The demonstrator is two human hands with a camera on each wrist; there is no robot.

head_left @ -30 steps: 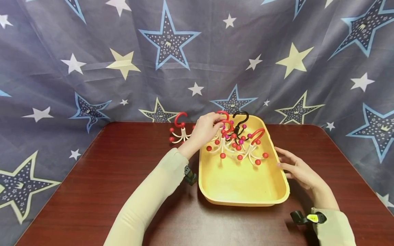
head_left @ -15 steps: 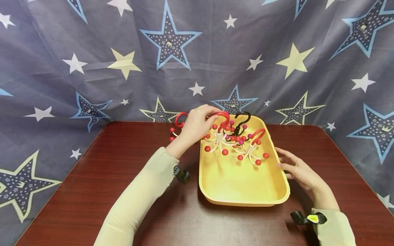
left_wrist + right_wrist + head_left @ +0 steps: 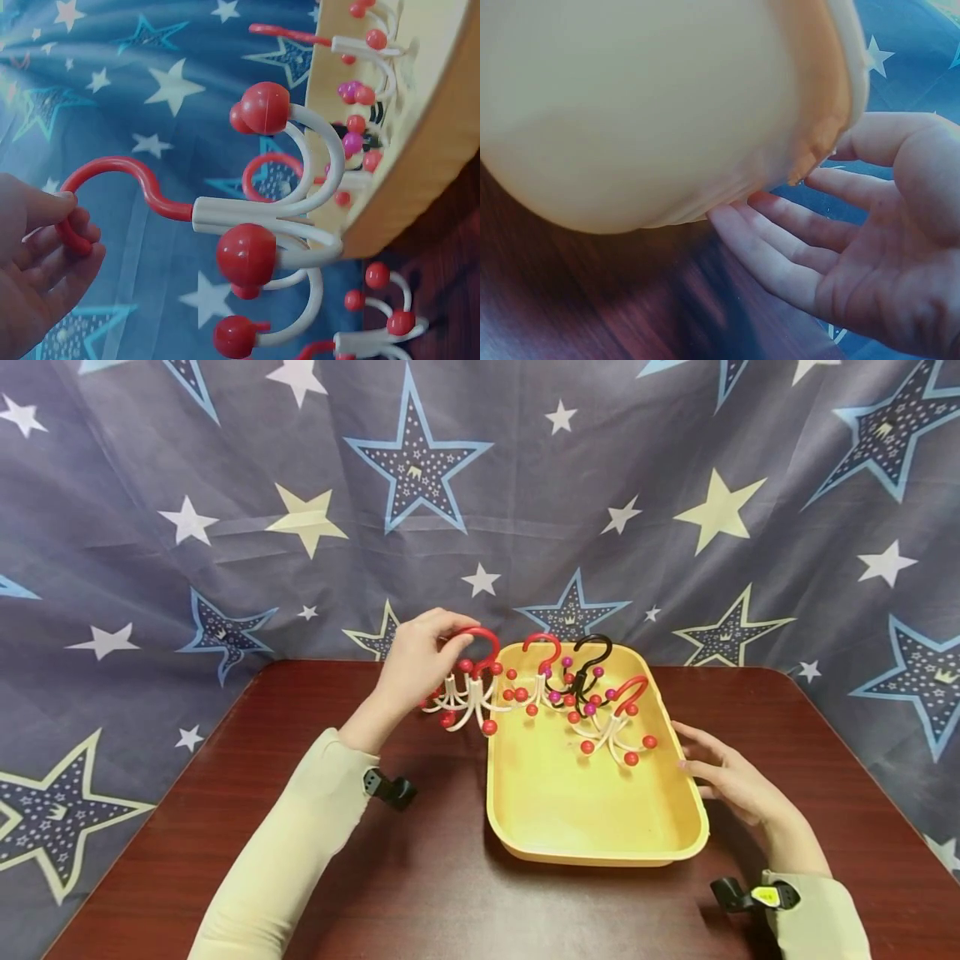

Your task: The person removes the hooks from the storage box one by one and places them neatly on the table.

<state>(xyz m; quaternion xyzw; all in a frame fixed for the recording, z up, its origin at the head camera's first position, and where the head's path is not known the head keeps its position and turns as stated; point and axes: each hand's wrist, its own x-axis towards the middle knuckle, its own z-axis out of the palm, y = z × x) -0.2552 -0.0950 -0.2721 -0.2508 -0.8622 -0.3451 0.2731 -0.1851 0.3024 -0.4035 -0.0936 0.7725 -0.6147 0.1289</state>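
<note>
Red-hooked white plastic hanger with branching arms and red ball tips [image 3: 476, 695], over yellow plastic tray [image 3: 585, 810] moments ago, now hangs at tray's left rim, mid-frame, hook pinched in person's left hand [image 3: 412, 662]. Look-alike hanger [image 3: 451, 692] just behind, partly hidden, left of tray. Shift leaves three in tray: rear red-hooked hanger [image 3: 541, 688], front red-hooked hanger [image 3: 611, 727], black purple-balled hanger [image 3: 580, 683]. Right hand [image 3: 742, 781], lower right, fingers extended, touches tray's side.

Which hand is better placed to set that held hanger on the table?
Probably the left hand: it holds the hanger by the red hook, near the left edge of the yellow tray. The right hand holds no hanger and rests against the tray's right side.
</note>
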